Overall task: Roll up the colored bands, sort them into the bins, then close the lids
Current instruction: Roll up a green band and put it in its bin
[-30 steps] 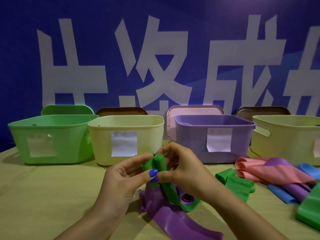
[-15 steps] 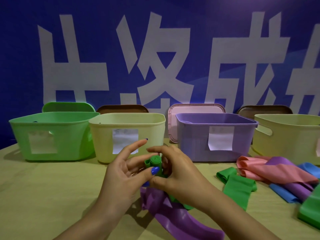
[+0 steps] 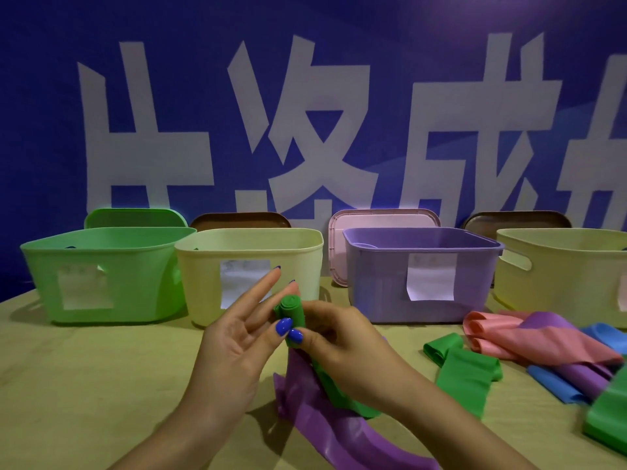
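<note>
A green band point(image 3: 291, 312) is partly wound into a tight roll, held above the table in front of the bins. My right hand point(image 3: 342, 340) grips the roll, and its loose tail hangs down past my wrist. My left hand point(image 3: 237, 337) touches the roll with thumb and fingertips, the other fingers spread. Under my hands lies a flat purple band point(image 3: 325, 432). At the back stand a green bin point(image 3: 101, 276), a cream bin point(image 3: 251, 262), a purple bin point(image 3: 420, 269) and another cream bin point(image 3: 563, 266), all with no lid on.
Lids lean behind the bins: green point(image 3: 134, 218), brown point(image 3: 239, 220), pink point(image 3: 381, 220), brown point(image 3: 515, 222). On the right lie a folded green band point(image 3: 464, 368), pink point(image 3: 529, 340), purple and blue point(image 3: 556, 385) bands, and another green band point(image 3: 607, 418) at the edge.
The green roll has grown tighter and thicker as more of the band was wound in. My left fingers have opened out while the right hand keeps its hold.
</note>
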{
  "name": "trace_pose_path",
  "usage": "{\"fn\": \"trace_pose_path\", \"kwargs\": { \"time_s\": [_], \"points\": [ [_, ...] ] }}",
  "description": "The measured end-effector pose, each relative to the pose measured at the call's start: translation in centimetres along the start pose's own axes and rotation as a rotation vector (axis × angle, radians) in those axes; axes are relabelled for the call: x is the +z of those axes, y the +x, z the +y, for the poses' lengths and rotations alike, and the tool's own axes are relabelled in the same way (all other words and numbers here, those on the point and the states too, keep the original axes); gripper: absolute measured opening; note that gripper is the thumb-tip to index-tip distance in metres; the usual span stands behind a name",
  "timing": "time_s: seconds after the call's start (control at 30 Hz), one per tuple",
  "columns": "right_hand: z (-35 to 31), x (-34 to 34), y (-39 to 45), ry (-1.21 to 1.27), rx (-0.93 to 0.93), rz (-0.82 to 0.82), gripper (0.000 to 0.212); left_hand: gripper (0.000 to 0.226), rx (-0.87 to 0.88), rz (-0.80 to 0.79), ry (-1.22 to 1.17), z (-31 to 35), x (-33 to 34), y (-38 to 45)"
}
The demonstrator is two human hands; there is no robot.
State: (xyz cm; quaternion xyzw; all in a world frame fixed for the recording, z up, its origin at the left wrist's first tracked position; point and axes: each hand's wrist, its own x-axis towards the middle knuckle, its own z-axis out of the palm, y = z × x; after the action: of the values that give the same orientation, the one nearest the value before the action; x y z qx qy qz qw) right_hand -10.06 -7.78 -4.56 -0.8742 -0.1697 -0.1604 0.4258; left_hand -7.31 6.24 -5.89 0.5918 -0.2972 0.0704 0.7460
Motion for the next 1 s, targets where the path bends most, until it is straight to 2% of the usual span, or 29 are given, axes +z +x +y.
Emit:
{"fn": "trace_pose_path", "kwargs": {
  "time_s": [0.2, 0.4, 0.63, 0.73, 0.77, 0.93, 1.0],
  "points": [
    [0.3, -1.4, 0.0, -0.146, 0.046, 0.153, 0.014, 0.064, -0.014, -0.094, 0.107, -0.2, -0.1, -0.1],
    [0.2, -1.6, -0.1, -0.322, 0.035, 0.165, 0.027, 0.046, 0.068, -0.179, 0.216, -0.4, -1.1, 0.6],
    [0.2, -1.8, -0.4, -0.524, -0.038, 0.156, 0.023, 0.048, 0.167, -0.288, 0.493, -0.7, -1.7, 0.6],
    [0.0, -1.6, -0.6, -0.564, -0.073, 0.143, 0.023, 0.038, 0.444, -0.281, 0.820, -1.0, -2.3, 1.1],
    [-0.1, -1.5, -0.6, -0.575, -0.084, 0.136, 0.023, 0.040, 0.508, -0.276, 0.891, -1.2, -2.5, 1.3],
    [0.2, -1.4, -0.6, -0.654, -0.159, 0.131, 0.022, 0.044, 0.485, -0.349, 1.007, -2.2, -3.1, 1.8],
    [0.4, -1.2, -0.6, -0.712, -0.190, 0.116, 0.021, 0.038, 0.524, -0.363, 1.136, -2.6, -3.5, 1.9]
  ]
}}
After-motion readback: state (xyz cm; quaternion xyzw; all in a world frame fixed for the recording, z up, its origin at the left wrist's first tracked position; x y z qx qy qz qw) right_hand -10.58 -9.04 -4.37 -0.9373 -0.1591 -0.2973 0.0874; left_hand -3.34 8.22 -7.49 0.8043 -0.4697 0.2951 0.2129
